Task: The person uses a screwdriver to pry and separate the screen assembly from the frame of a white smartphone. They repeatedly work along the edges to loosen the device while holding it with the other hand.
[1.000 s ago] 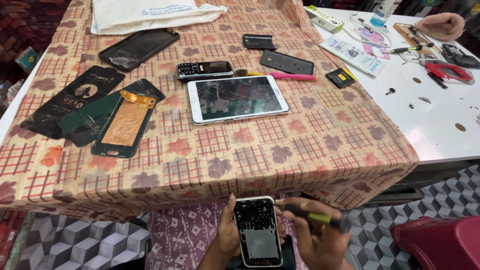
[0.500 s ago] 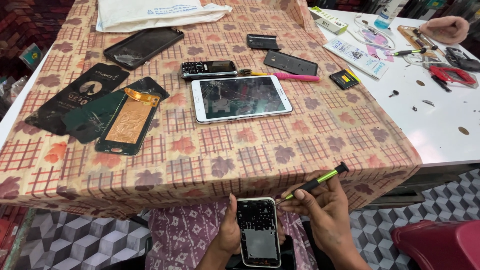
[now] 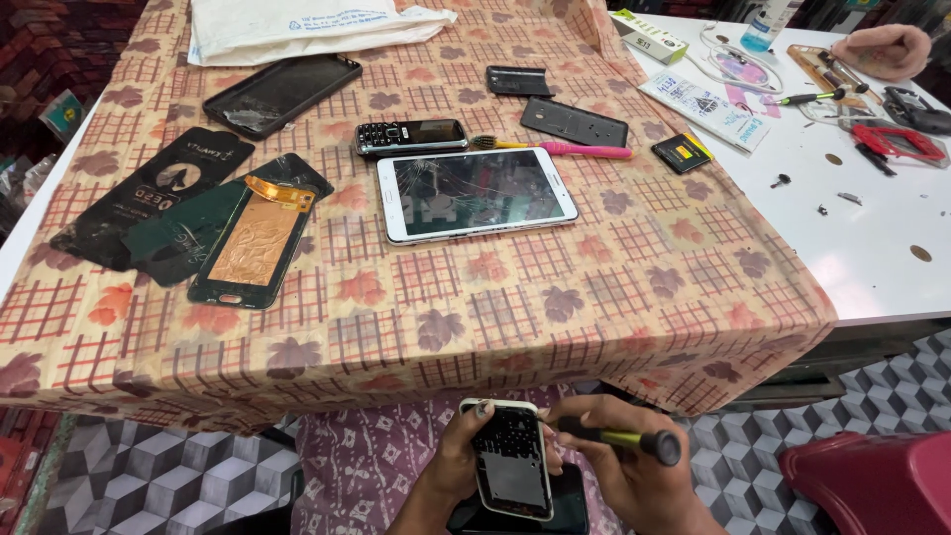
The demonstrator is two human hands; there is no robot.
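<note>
From my remote seat I see the left hand (image 3: pixel 458 466) low in the frame, below the table edge, its fingers curled around the side of an opened phone (image 3: pixel 511 459) — a white-rimmed handset with its back off, held over the lap and tilted toward the camera. The right hand (image 3: pixel 634 481) is just beside it, fingers closed around a screwdriver (image 3: pixel 624 437) with a yellow-green shaft and dark handle; the tip end lies against the phone's right edge, though I cannot tell exactly where it touches. Under the phone a second dark slab shows, too hidden to name. Up on the table, the patterned tablecloth (image 3: pixel 614 287) carries a white tablet (image 3: pixel 475 193) with a cracked screen near the middle, a small black keypad phone (image 3: pixel 411 136) just behind it, and a pink-handled brush (image 3: pixel 555 149) beside that. To the left lie a copper-backed phone panel (image 3: pixel 248 248) and dark protector sleeves (image 3: pixel 149 198). At the far right corner another person's hand (image 3: pixel 882 50) rests on the bare white tabletop among small tools — well apart from mine.
</note>
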